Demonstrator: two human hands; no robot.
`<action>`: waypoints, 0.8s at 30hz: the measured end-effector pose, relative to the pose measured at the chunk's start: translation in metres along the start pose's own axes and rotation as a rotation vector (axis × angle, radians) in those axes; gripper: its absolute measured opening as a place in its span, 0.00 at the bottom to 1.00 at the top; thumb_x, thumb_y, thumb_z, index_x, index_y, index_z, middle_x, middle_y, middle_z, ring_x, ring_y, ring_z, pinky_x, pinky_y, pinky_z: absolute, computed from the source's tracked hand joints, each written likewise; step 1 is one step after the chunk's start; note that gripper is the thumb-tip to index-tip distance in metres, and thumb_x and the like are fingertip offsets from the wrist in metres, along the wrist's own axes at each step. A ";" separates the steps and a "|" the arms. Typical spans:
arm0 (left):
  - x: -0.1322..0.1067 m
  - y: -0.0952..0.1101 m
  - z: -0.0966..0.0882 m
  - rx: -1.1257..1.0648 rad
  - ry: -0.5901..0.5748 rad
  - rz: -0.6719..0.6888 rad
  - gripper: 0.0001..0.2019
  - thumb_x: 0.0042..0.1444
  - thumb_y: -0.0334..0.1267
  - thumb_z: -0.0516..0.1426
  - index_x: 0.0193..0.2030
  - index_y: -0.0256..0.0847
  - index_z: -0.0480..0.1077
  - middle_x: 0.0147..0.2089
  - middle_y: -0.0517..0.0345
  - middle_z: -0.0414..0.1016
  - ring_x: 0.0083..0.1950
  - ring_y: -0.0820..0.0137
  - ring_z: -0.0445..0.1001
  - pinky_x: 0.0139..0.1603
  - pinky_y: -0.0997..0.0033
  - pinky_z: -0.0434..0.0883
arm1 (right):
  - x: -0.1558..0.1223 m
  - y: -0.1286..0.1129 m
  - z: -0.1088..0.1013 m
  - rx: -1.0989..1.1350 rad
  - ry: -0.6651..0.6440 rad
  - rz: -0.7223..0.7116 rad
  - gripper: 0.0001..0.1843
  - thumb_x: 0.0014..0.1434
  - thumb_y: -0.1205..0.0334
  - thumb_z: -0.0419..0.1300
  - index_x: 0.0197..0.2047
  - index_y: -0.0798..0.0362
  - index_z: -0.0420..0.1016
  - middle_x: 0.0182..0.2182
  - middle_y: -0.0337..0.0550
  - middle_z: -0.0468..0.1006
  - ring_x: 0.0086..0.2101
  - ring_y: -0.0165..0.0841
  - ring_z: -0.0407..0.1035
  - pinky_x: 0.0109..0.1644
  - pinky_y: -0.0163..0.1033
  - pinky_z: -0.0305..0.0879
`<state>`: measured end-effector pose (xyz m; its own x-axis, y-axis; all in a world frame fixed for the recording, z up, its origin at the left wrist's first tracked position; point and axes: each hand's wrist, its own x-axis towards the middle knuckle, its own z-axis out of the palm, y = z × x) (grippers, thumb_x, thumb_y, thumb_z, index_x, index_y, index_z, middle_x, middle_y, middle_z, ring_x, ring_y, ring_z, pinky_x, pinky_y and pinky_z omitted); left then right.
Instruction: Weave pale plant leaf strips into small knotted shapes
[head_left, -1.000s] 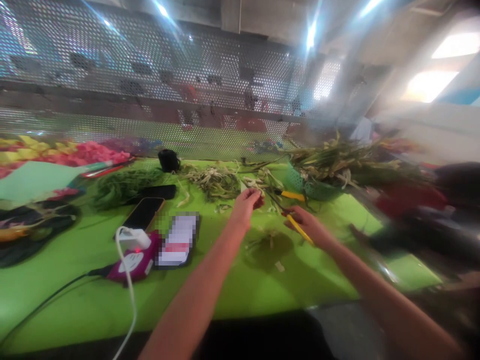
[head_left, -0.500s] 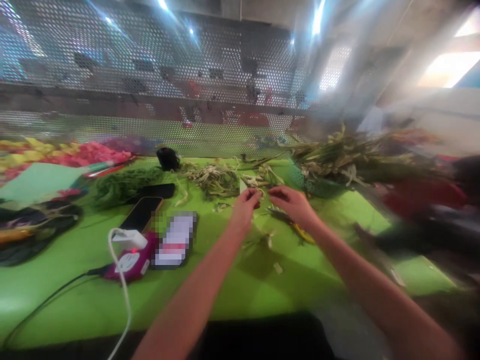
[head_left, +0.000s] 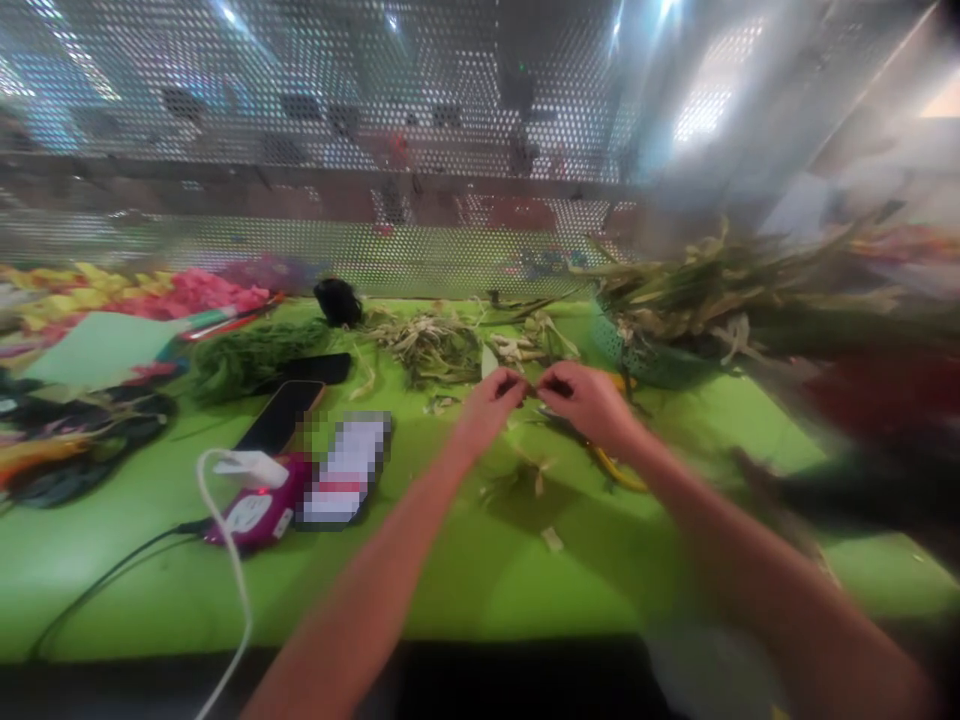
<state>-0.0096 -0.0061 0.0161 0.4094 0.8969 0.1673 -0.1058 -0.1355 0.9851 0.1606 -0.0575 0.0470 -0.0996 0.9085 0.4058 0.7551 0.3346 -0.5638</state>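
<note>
My left hand (head_left: 491, 405) is closed in a pinch above the green table. Facing it, my right hand (head_left: 585, 398) pinches too, and their fingertips nearly meet. Whatever lies between the fingertips is too small and blurred to name. A pale leaf-like piece (head_left: 489, 360) stands up just behind my left fingers; whether it is held I cannot tell. Under my right hand lies a tool with a yellow handle (head_left: 621, 476), partly covered by the wrist. Beyond both hands is a pile of dried plant strips (head_left: 431, 345). A small dry scrap (head_left: 538, 476) lies nearer me.
A green basket (head_left: 611, 335) of long dry leaves (head_left: 697, 285) stands at right. To the left are phones (head_left: 281, 415), a purple power block (head_left: 259, 515) with a white cable (head_left: 238, 580), green fibre (head_left: 240, 360) and pink flowers (head_left: 202, 292). A perforated metal screen (head_left: 450, 130) rises behind.
My right hand has moved in towards the left, and its fingers have closed into a pinch. The gap between the hands has narrowed. The camera view has shifted slightly.
</note>
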 end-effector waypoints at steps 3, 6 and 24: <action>0.000 -0.002 -0.001 0.069 -0.035 0.005 0.08 0.51 0.42 0.62 0.30 0.40 0.73 0.26 0.60 0.70 0.31 0.72 0.65 0.36 0.72 0.63 | -0.003 0.001 0.000 0.005 -0.025 -0.004 0.05 0.57 0.63 0.57 0.32 0.53 0.73 0.28 0.40 0.75 0.29 0.30 0.66 0.34 0.34 0.57; -0.003 -0.004 0.005 -0.059 -0.037 -0.097 0.11 0.49 0.44 0.63 0.27 0.39 0.70 0.24 0.61 0.67 0.28 0.74 0.64 0.35 0.73 0.62 | -0.005 0.001 -0.001 -0.042 -0.025 -0.058 0.04 0.57 0.65 0.57 0.31 0.53 0.72 0.29 0.41 0.75 0.30 0.30 0.66 0.35 0.34 0.57; -0.001 -0.004 -0.002 0.116 -0.083 -0.041 0.10 0.55 0.44 0.59 0.33 0.38 0.69 0.28 0.62 0.68 0.32 0.74 0.66 0.38 0.72 0.62 | -0.007 0.012 0.007 0.235 0.004 0.010 0.09 0.57 0.57 0.63 0.34 0.54 0.74 0.28 0.40 0.76 0.28 0.30 0.66 0.32 0.34 0.61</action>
<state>-0.0112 -0.0057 0.0117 0.4856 0.8652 0.1251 0.0157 -0.1517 0.9883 0.1654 -0.0582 0.0325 -0.0901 0.9113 0.4019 0.5841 0.3752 -0.7198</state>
